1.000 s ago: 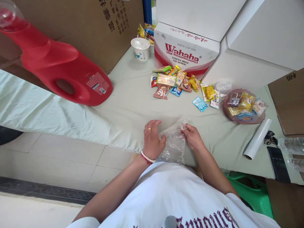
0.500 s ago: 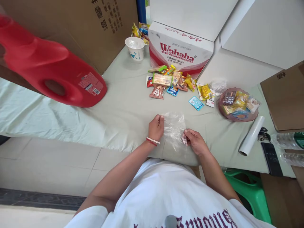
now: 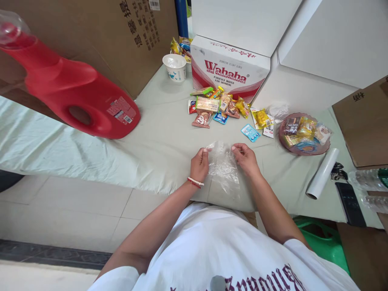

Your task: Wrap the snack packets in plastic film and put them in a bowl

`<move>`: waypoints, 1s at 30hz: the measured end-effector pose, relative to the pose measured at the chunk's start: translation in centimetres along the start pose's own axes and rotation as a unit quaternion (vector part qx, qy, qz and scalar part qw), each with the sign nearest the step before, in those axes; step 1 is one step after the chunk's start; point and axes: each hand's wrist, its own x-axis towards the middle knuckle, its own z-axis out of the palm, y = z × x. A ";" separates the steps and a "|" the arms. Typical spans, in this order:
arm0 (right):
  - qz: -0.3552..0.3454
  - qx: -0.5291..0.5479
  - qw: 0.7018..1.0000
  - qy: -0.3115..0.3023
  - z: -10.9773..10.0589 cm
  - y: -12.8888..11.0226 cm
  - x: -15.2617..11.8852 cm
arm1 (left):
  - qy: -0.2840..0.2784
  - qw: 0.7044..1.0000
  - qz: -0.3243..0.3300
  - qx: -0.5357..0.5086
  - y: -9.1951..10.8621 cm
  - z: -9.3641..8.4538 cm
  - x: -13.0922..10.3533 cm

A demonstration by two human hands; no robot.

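Note:
A clear plastic bag (image 3: 223,167) hangs between my two hands over the front edge of the table. Its upper left corner is pinched by my left hand (image 3: 200,163), which wears a white and red bracelet. At the upper right corner, my right hand (image 3: 245,158) closes thumb and finger on the bag. Beyond the hands lies a pile of wrapped snacks (image 3: 207,104), with a light blue packet (image 3: 250,132) nearer to me. The pink bowl (image 3: 304,150) at the right holds several more packets.
A large red bottle (image 3: 100,97) leans in from the left. A paper cup (image 3: 175,68) stands beside the Wahaha box (image 3: 230,66) at the back. On the right are a white roll (image 3: 322,173), a black phone (image 3: 350,204) and plastic bottles (image 3: 366,180).
My right hand has moved up to the bag's upper corner. The small reddish item that was at its fingers no longer shows. The view has shifted slightly.

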 end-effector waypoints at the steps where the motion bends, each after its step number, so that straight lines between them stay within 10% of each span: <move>1: -0.013 -0.005 1.000 0.007 0.4 -0.1 0.1 | 0.000 1.000 0.004 0.002 0.0 0.0 0.0; 19: -0.114 -0.086 0.990 -0.001 0.2 0.6 1.9 | -0.012 0.998 0.048 0.025 -0.5 -0.3 0.1; 30: -0.187 -0.175 0.956 -0.143 0.1 -2.1 3.3 | 0.000 1.000 0.011 -0.018 -0.4 -0.6 0.0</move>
